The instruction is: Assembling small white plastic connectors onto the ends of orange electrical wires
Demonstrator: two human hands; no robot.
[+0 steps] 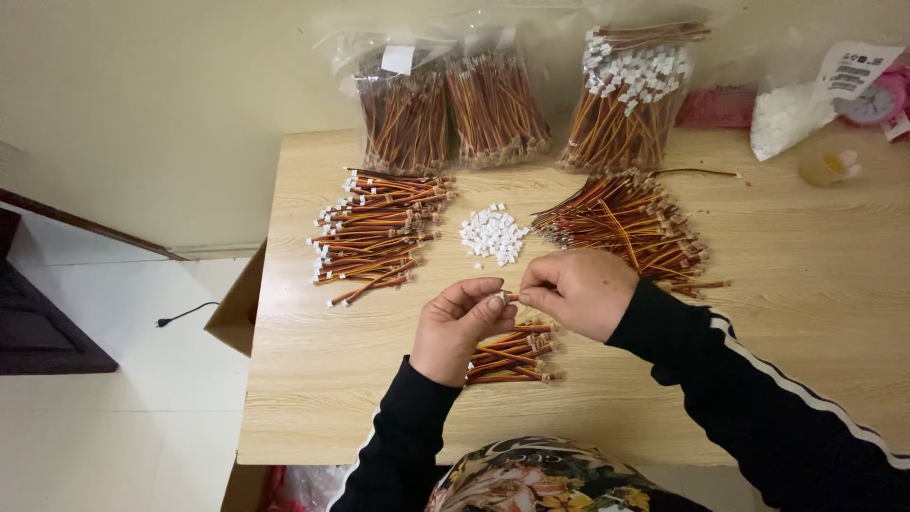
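My left hand (460,327) pinches a small white plastic connector at its fingertips. My right hand (580,289) meets it, fingers closed on the end of a short red, yellow and black wire bundle. Under my hands lies a small bundle of wires (512,356). A heap of white connectors (493,233) sits just beyond my hands. Left of it lies a pile of wires with white connectors fitted (374,232). To the right spreads a pile of wires with bare ends (630,223).
Three clear bags of wires (408,118) (495,104) (630,100) stand along the back of the wooden table (806,313). A bag of white parts (787,114) and a small cup (823,169) are at the back right. A cardboard box (237,303) stands on the floor to the left.
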